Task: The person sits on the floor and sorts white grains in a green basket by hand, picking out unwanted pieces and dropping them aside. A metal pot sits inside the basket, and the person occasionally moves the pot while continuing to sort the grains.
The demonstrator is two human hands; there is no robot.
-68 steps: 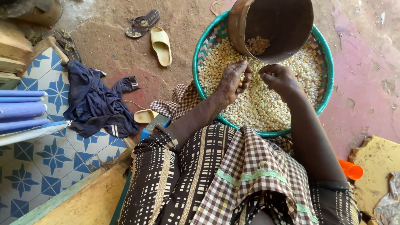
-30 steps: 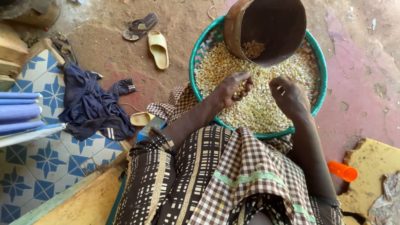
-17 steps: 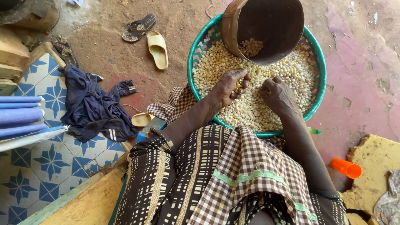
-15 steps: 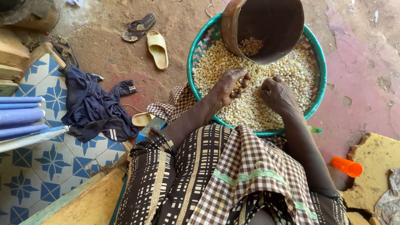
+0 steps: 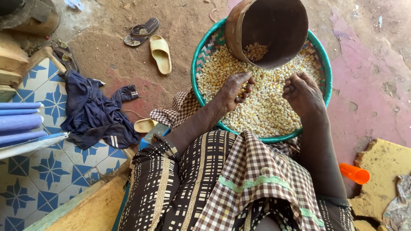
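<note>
Left hand curled closed on a few maize kernels above the green-rimmed basket. Right hand loosely curled; contents cannot be told. Brown round container, far side, holds only a small heap; the basket remains nearly full.

Woven plastic basket, matt kernels, perhaps wooden, rough-looking round measure

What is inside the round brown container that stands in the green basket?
Inside the brown container a small heap of pale kernels lies at its lower wall. The rest of its inside looks bare. Its rim hides the basket kernels beneath it.
</note>
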